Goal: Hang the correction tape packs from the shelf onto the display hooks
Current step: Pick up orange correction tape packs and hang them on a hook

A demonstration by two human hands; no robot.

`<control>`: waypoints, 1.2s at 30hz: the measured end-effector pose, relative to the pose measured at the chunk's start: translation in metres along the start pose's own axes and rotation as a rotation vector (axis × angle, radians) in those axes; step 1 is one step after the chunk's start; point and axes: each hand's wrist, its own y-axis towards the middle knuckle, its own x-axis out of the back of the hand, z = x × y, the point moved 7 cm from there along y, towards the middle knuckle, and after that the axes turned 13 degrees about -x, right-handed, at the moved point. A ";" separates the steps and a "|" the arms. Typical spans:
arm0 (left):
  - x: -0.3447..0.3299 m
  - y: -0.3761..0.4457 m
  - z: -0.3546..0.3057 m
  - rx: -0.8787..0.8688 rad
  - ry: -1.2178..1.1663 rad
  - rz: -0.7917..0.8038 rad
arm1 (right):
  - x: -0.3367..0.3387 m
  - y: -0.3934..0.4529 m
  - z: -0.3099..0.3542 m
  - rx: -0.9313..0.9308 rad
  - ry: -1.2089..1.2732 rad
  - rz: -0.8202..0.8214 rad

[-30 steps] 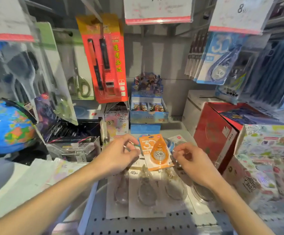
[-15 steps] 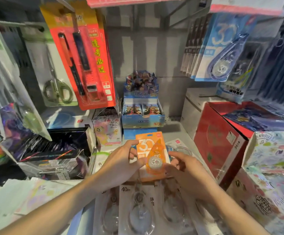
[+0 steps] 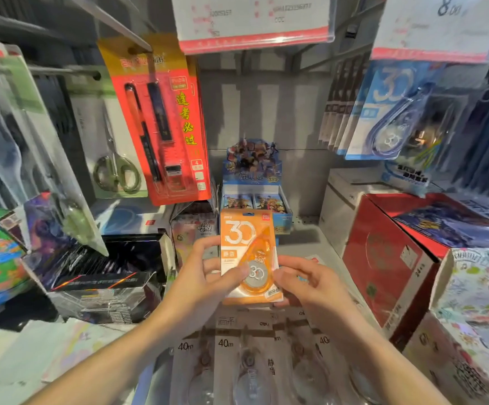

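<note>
Both hands hold one orange pack [image 3: 249, 255] upright, its printed face toward the camera. The left hand [image 3: 205, 285] grips the pack's left edge, thumb pressed on the front near the grey tape wheel and fingers wrapped behind. The right hand [image 3: 310, 285] pinches the pack's lower right edge. The pack is lifted clear of the shelf [image 3: 304, 235]. Below the pack, more packs [image 3: 237, 361] lie flat on the shelf, marked 40m, overlapping one another. Behind the pack stands a blue card box [image 3: 255, 182]. Up and left of the pack hangs a red pen card [image 3: 161, 121], with scissors [image 3: 114, 168] beside it. Up and right of the pack, blue packs [image 3: 389, 112] hang in a row. Right of the pack sits a red box [image 3: 383, 258].
</note>
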 end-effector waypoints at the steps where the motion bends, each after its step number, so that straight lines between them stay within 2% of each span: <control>1: 0.003 -0.001 0.001 -0.006 -0.015 -0.001 | -0.004 0.002 -0.001 -0.005 -0.028 0.003; 5: 0.022 -0.005 -0.002 -0.044 0.085 -0.039 | 0.003 0.012 0.002 -0.002 -0.174 -0.057; 11: 0.034 -0.009 -0.001 -0.031 0.299 -0.057 | 0.032 0.037 0.007 0.070 -0.862 -0.331; 17: 0.035 -0.015 -0.002 -0.030 0.382 -0.056 | 0.016 0.064 -0.012 -0.041 -1.158 -0.312; 22: 0.042 -0.021 -0.009 -0.046 0.330 -0.106 | 0.016 0.055 -0.006 -0.037 -1.081 -0.321; 31: 0.045 -0.021 -0.016 -0.105 0.277 -0.194 | 0.028 0.019 0.023 0.019 -0.718 -0.394; 36: 0.031 -0.015 -0.016 -0.070 0.092 -0.189 | 0.021 0.008 0.025 0.088 -0.495 -0.357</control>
